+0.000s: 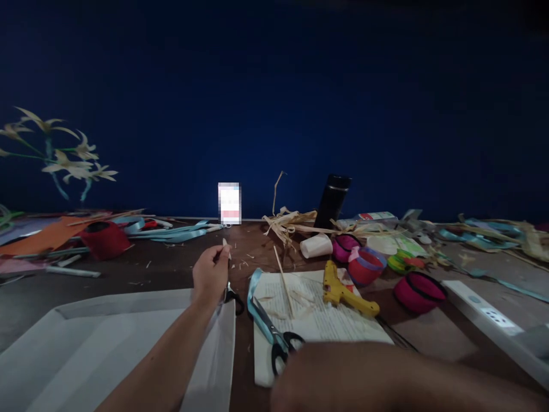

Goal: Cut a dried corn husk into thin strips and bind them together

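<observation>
White paper [128, 332] lies under my outstretched left arm; my left hand [211, 279] is fisted round a thin tool [232, 295] at the paper's edge. My right hand [304, 377] is a blur near scissors [274, 337]; its grip I cannot tell.

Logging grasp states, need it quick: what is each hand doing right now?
Left hand: closed on what look like small scissors.
Right hand: blurred at the bottom edge, cannot be told.

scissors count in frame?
2. One small pair is gripped in the left hand. One black-handled pair lies on the open book. More may be hidden in the clutter behind.
</observation>
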Demonstrator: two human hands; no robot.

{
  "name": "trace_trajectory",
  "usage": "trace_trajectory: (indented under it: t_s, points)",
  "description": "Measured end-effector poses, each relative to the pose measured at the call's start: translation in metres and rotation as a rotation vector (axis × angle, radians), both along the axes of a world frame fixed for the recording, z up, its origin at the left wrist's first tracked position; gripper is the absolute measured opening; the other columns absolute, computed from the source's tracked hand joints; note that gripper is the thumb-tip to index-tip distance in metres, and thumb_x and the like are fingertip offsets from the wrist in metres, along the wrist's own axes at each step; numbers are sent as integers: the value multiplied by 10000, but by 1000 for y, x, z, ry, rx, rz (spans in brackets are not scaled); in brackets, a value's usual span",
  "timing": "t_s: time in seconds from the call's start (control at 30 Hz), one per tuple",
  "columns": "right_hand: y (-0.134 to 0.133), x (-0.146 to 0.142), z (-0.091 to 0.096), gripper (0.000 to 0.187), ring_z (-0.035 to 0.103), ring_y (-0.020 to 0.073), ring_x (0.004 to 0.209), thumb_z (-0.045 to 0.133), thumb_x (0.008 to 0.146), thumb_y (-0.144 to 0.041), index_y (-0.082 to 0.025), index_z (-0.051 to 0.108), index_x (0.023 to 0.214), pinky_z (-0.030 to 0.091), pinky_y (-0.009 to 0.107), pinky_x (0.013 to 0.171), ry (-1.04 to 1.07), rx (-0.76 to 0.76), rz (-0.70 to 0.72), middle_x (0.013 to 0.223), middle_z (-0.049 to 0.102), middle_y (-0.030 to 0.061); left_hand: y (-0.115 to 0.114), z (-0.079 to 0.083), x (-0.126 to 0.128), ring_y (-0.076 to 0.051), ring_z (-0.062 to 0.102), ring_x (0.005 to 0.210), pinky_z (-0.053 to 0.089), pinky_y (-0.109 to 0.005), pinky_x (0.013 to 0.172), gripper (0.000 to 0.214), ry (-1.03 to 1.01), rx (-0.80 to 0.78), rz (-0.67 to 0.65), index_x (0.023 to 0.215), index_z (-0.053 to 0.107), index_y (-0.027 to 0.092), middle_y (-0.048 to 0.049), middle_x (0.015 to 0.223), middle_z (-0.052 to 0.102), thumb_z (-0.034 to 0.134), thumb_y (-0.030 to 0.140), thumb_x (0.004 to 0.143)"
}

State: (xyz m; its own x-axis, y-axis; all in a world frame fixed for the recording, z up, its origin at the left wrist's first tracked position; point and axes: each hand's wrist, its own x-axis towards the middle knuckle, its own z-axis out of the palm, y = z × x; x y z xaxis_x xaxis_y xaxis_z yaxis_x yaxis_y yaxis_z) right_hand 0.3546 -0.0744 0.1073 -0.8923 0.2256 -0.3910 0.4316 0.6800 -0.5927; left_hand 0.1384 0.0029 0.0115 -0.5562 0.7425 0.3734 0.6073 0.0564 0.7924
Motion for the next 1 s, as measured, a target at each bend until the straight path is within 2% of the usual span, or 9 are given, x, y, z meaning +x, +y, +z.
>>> trace_trajectory:
  t_s: [0.07,0.13,0.2,0.3,0.43,0.63,0.8,0.93,1.0]
  points:
    - [24,-8,-3,208,623,111,709,542,738,-232,-274,698,869,402,176,580,66,120,-98,799,698,-42,-1,1,1,-166,582,683,408,-252,655,343,-13,25,-15,882,676,209,-28,765,670,449,447,783]
    - [58,-21,-8,216,616,125,708,517,739,-217,-217,700,854,403,183,598,114,366,-257,805,700,-3,-3,2,2,-163,577,678,412,-252,657,355,-20,42,-37,882,676,203,-27,756,667,448,457,783]
    - [92,-38,-15,216,625,144,754,515,744,-233,-215,700,856,413,189,622,85,551,-421,847,704,17,-3,2,3,-162,577,689,416,-252,666,357,-18,46,-51,881,674,197,-30,774,667,456,461,781]
    - [131,-65,-29,262,620,196,890,498,755,-192,-191,687,936,432,230,718,55,620,-523,964,688,78,-2,0,2,-169,581,717,421,-260,689,358,-8,62,-32,900,668,189,-41,809,667,455,455,787]
    - [155,-96,-46,275,630,265,903,583,700,-206,-132,687,944,471,289,713,-33,635,-609,1005,667,157,0,-4,0,-172,585,718,428,-268,691,351,2,87,-23,912,662,193,-47,824,665,452,450,796]
    - [167,-118,-57,343,631,291,917,679,607,-183,-103,691,940,491,308,717,-74,595,-601,978,670,189,2,-5,-1,-175,588,696,428,-272,674,348,-20,76,-8,898,666,193,-41,780,667,457,452,795]
    - [165,-106,-45,276,635,289,880,667,613,-183,-85,705,868,480,284,689,-5,558,-606,938,678,188,3,-6,-1,-171,586,695,421,-262,666,333,-18,84,-35,882,664,200,-33,780,670,465,451,790]
    - [131,-74,-16,195,641,214,797,604,661,-167,-132,709,822,459,227,645,133,476,-567,849,700,92,1,-5,0,-163,576,684,411,-253,659,323,-7,83,-46,864,658,197,-26,759,660,465,446,792]
    - [99,-51,-1,174,633,141,629,589,691,-192,-165,701,822,440,179,533,183,329,-490,702,691,24,0,-3,1,-157,571,658,409,-249,646,314,-14,81,-51,875,658,202,-17,730,653,469,439,792]
